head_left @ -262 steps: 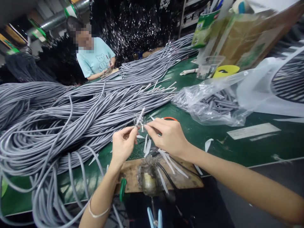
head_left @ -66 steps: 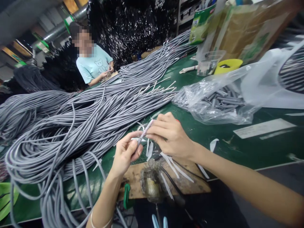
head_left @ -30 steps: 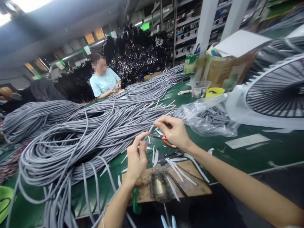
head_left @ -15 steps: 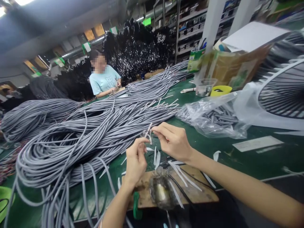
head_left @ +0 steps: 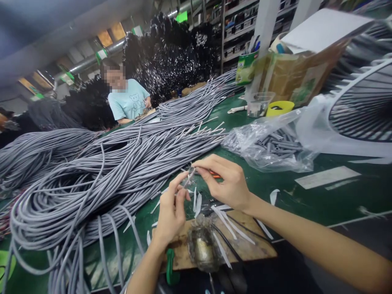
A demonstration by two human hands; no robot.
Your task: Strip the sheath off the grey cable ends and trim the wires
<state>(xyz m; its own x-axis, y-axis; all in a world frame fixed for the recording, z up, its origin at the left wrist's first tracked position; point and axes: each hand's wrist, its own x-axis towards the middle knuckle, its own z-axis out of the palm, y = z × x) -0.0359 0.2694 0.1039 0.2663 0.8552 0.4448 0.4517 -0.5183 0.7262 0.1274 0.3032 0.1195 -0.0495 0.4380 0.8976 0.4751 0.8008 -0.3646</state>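
Thin pale wire strands (head_left: 190, 176) stretch between my two hands, above the green table. My right hand (head_left: 225, 179) pinches their far end between thumb and forefinger. A small red-orange thing shows under its palm; what it is I cannot tell. My left hand (head_left: 172, 210) has its fingers curled and closed around the near end of the strands, with the forefinger along them. Just left of both hands lies a big bundle of grey cables (head_left: 122, 175) with whitish ends. Below the hands is a wooden board (head_left: 245, 245) with a metal, cylinder-like device (head_left: 202, 249) on it.
White strips (head_left: 225, 222) lie scattered over the board and table. A clear bag of grey tube pieces (head_left: 275, 143), a yellow tub (head_left: 280, 108), a cardboard box (head_left: 294, 77) and a fan (head_left: 364, 106) stand right. A green clamp (head_left: 171, 267) grips the board's edge. Across the table sits another person (head_left: 130, 100).
My view has shifted slightly, so the scene sits a little further left and up. My left fingers have shifted along the strands, and the red-orange thing under my right palm shows more.
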